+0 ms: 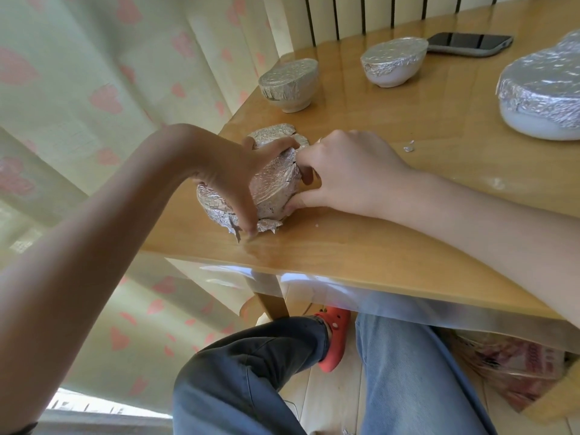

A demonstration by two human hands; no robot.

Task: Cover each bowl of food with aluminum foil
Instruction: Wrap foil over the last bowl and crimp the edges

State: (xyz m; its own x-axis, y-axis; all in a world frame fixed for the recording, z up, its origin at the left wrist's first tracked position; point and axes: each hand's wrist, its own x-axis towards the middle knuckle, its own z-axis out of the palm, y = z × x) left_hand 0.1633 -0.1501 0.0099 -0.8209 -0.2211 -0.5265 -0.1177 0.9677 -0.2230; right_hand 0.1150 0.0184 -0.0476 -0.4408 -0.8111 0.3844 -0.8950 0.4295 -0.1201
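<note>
both hands on the foil-wrapped bowl at the table's near corner

knees in jeans point(251, 372) under the wooden table point(361, 246), and right at the near corner sits the foil-wrapped bowl point(273, 186). the left hand point(232, 180) curls over its top and left side, fingers clamped on the foil. the right hand point(348, 174) pinches the foil at the bowl's right edge. a foil scrap point(409, 146) lies beside that hand. further back, a small covered bowl point(290, 84), then a white covered bowl point(394, 62), a large covered bowl point(543, 98) at right, and a phone point(469, 43).
</note>
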